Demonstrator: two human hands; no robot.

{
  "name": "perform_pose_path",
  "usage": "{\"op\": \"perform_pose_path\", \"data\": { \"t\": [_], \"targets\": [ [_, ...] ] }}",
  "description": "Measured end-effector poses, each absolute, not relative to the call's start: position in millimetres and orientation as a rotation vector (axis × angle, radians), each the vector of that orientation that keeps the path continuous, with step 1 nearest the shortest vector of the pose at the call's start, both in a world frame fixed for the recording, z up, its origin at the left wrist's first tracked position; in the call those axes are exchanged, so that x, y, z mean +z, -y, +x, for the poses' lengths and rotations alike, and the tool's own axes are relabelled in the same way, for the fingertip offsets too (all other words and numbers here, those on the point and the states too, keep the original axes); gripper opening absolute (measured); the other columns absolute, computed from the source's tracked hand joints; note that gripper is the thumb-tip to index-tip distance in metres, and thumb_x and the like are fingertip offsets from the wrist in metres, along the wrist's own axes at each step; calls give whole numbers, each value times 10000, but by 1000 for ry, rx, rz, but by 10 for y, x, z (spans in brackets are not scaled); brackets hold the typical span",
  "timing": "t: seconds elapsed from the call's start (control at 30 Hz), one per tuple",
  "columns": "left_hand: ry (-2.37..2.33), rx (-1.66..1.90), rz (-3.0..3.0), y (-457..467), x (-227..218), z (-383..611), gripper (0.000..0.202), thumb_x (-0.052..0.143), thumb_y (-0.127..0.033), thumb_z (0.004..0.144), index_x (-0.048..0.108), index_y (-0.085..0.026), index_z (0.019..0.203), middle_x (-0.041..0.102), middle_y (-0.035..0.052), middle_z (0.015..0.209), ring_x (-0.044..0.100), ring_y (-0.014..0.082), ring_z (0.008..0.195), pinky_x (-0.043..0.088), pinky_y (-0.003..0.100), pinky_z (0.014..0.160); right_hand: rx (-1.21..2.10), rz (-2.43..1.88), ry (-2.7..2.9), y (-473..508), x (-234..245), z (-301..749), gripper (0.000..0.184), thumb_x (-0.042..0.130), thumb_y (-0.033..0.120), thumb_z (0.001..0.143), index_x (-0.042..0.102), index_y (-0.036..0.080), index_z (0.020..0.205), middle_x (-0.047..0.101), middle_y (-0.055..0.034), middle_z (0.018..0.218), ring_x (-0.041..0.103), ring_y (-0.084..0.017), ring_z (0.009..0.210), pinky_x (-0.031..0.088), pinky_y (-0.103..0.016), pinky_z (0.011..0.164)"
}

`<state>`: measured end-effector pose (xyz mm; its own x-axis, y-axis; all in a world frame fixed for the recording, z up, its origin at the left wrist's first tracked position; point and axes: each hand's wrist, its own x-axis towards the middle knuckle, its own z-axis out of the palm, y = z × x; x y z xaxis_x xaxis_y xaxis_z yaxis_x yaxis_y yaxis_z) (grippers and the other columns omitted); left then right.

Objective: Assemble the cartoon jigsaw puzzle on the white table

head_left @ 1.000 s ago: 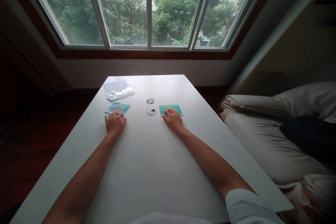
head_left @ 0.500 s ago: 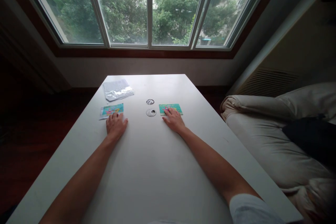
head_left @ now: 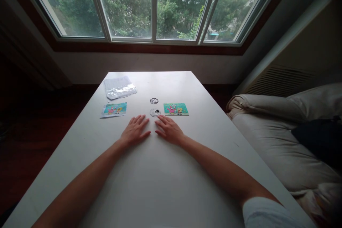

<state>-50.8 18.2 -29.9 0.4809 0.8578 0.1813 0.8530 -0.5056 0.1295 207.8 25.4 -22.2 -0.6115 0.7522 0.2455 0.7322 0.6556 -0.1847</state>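
Note:
My left hand lies flat on the white table, its fingers spread and nothing in it. Opposite it, my right hand also rests palm down with fingers apart, its fingertips close to a round metal ring set in the tabletop. Beyond my right hand is a colourful cartoon picture card with a pink and a yellow figure on turquoise. A similar cartoon picture on a pale-edged sheet lies to the left of my left hand.
A clear plastic bag lies at the table's far left. Behind the near ring sits a second round fitting. To the right stands a pale sofa with a dark cushion. A window faces the table.
Both hands have left the two pictures and moved inward to the middle of the table, now close together. The pictures stay in place, uncovered. The view has tipped slightly downward.

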Motion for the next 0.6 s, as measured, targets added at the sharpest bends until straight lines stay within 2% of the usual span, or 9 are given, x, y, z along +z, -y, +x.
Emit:
{"op": "perform_pose_path", "data": {
  "t": [0.1,0.23,0.47,0.6],
  "targets": [
    [-1500,282,2680,-212,-346,-525,730,407,-673,954,325,-297,1574,237,54,1671,181,292,1547,134,495,1253,136,-1168,2654,-175,-194,1996,619,407,595,999,466,237,1501,344,-93,1617,291,-263,1503,222,-435,1240],
    [-1492,244,2682,-223,-367,-531,781,388,-702,944,253,-303,1601,173,46,1686,125,299,1561,81,511,1257,155,-1247,2683,-189,-194,1981,675,373,622,998,370,254,1563,252,-81,1658,223,-277,1533,153,-467,1257],
    [-1554,225,2639,-168,-372,-448,804,366,-719,943,232,-290,1609,155,61,1688,110,328,1560,67,558,1243,150,-1320,2669,-180,-239,1971,670,344,613,1008,317,280,1589,202,-61,1673,169,-274,1551,119,-475,1263],
    [-1537,251,2643,-137,-362,-440,793,389,-708,943,244,-297,1606,172,67,1685,125,335,1557,83,565,1239,175,-1301,2689,-220,-238,2021,655,379,601,1004,353,281,1575,220,-63,1668,185,-270,1548,142,-461,1262]
  ]
}}
